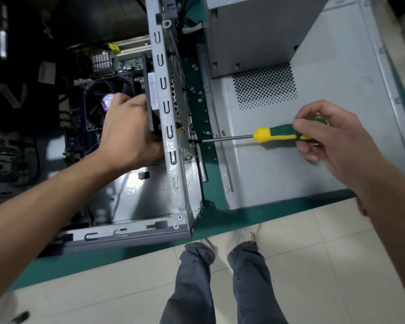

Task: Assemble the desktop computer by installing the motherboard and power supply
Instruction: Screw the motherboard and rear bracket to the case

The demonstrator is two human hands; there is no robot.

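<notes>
A person stands over an open computer case [173, 127] lying on a green workbench [211, 216]. The left hand [129, 127] reaches down inside the case with its fingers curled around a flat black part [150, 97], apparently a fan, pressing it against the inner face of the case's perforated rear wall. The right hand [325, 134] comes in from the opposite side, closed on the green-and-yellow handle of a screwdriver [278, 134]; the shaft runs level, and its tip meets a screw [192, 141] on the outer face of that wall. Deeper in the case, the motherboard [80, 127] sits mounted on the floor, with its cooler fan [108, 101] partly hidden behind the left hand. Loose screws [207, 132] lie scattered on the green surface just beside the case. A detached grey side panel [290, 113] with a perforated vent lies flat under the right hand. A grey metal box [255, 31] stands on it. The person's jeans-clad legs [220, 277] show over a tiled floor [337, 265].
</notes>
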